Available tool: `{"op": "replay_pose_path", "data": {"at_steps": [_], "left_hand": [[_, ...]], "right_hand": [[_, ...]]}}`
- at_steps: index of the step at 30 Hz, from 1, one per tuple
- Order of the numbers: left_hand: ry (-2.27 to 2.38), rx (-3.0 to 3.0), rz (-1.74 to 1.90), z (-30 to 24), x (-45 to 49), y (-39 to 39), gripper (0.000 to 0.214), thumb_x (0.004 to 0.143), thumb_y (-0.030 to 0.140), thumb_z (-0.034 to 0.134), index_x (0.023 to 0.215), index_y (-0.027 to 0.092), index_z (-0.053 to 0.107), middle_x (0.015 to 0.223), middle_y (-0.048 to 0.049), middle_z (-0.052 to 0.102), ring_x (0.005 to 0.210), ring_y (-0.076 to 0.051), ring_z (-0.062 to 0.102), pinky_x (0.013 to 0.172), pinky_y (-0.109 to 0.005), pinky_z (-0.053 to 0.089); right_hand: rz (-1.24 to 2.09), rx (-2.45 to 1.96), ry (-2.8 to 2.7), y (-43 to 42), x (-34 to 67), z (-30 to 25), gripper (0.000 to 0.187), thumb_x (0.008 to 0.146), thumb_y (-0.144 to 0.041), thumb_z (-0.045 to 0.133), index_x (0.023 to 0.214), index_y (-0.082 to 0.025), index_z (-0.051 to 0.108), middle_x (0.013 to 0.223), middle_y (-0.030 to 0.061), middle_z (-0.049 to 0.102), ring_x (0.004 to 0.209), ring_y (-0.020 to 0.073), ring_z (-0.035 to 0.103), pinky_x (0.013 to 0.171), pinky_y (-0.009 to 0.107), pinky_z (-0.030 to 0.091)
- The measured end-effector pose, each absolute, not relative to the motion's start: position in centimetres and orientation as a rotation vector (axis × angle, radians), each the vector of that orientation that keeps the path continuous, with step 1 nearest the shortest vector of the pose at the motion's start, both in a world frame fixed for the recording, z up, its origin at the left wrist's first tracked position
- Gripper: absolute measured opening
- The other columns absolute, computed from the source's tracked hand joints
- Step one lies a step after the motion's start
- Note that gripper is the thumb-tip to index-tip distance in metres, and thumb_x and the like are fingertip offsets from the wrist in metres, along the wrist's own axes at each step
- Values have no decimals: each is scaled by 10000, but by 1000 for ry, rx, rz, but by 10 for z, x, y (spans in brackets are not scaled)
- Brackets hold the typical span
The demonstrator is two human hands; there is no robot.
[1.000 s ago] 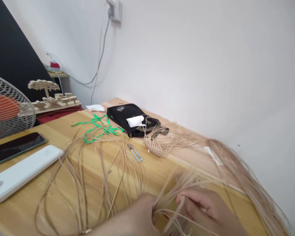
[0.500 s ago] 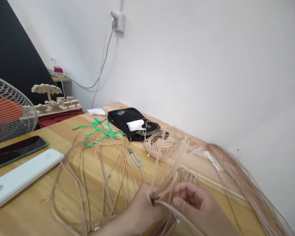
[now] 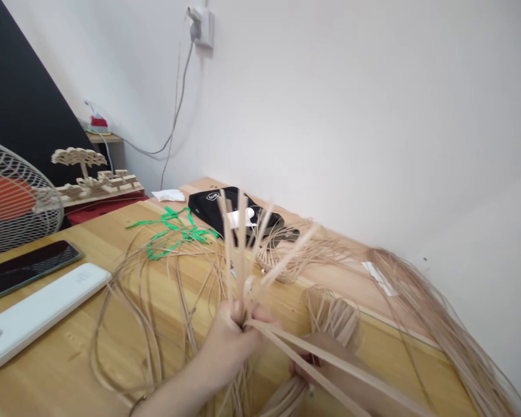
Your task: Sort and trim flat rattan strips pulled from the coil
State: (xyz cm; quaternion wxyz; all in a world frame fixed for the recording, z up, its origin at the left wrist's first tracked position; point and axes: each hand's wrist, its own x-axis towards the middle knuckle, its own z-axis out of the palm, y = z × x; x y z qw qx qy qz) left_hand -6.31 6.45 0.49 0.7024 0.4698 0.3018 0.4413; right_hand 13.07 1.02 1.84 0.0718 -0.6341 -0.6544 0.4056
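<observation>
A light wooden worktop (image 3: 69, 370) runs along the wall. At its left edge lie a dark phone (image 3: 24, 269) and, just beside it toward the near edge, a long white power bank (image 3: 39, 315). A fan guard (image 3: 15, 205) stands at the far left edge, with a wooden tree model (image 3: 91, 174) behind it. Toward the far corner lie green ribbon (image 3: 173, 231), a white tissue (image 3: 168, 196) and a black pouch (image 3: 230, 211). Loops of pale cane strips (image 3: 156, 301) sprawl over the middle. A small woven basket (image 3: 282, 260) sits past them, and a long sheaf of cane (image 3: 438, 324) lies along the right edge by the wall.
</observation>
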Motion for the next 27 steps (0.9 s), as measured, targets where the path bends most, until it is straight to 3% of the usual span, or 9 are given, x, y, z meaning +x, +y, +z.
{"op": "replay_pose_path", "data": {"at_steps": [6, 10, 14, 18, 22, 27], "left_hand": [[838, 1077, 1080, 12, -100, 82, 228, 569, 316, 768, 594, 135, 632, 520, 42, 514, 503, -70, 419, 534, -198, 356], [759, 1146, 724, 6, -97, 75, 377, 539, 298, 791, 867, 144, 687, 492, 81, 442, 489, -75, 385, 547, -205, 369], [473, 1102, 463, -6, -76, 58, 482, 500, 206, 809, 957, 158, 663, 664, 43, 560, 633, -105, 494, 664, -219, 408], [561, 1145, 360, -8, -61, 45, 512, 488, 252, 811, 964, 150, 650, 610, 56, 533, 517, -78, 431, 472, -181, 304], [619, 1240, 340, -3, -51, 41, 341, 512, 141, 743, 836, 153, 637, 487, 102, 394, 428, -45, 294, 413, -184, 173], [579, 1192, 517, -4, -38, 35, 38, 632, 141, 595, 611, 129, 565, 525, 69, 392, 500, -54, 313, 487, -189, 236]], "right_hand": [[1133, -1970, -1866, 5, 129, 22, 137, 702, -181, 524, 685, -154, 657, 633, 1, 578, 619, 146, 506, 559, 240, 340], [1121, -1973, -1682, 10, 125, 36, 120, 713, -225, 568, 629, -161, 625, 624, -7, 554, 614, 137, 499, 576, 244, 352], [1374, -1853, -1452, 19, 121, 47, 200, 678, -317, 623, 570, -149, 605, 530, -13, 528, 515, 112, 473, 502, 226, 344], [1513, -1740, -1237, 20, 116, 52, 241, 636, -380, 662, 622, -140, 649, 613, 19, 614, 539, 108, 510, 539, 227, 386], [1559, -1653, -1094, 13, 107, 64, 308, 607, -434, 747, 614, -136, 670, 597, 14, 616, 525, 80, 477, 516, 194, 323], [1583, -1398, -1072, 5, 95, 85, 319, 620, -437, 783, 604, -144, 656, 619, 21, 627, 565, 81, 482, 544, 188, 333]]}}
